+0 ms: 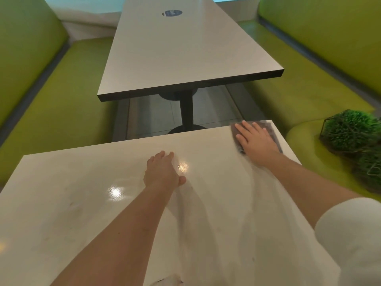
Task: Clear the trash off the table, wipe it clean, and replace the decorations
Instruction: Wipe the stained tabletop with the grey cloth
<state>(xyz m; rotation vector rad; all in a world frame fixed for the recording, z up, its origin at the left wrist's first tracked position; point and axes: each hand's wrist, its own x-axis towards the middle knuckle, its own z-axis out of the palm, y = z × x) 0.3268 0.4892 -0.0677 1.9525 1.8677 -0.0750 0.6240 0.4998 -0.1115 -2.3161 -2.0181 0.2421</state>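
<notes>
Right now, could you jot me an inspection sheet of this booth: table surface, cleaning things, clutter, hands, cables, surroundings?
Surface: near table pale and glossy, with streaks and light reflections.
Job's things: dark cloth flat at the far right corner; two green ball decorations sit off the table on the right bench.
Clutter: nothing seen on the tabletop.
Hands: right hand presses flat on the cloth, fingers straight; left hand rests open on the table.
Cables: nothing seen.
Surroundings: green benches on both sides; second table beyond with a dark round sticker.
</notes>
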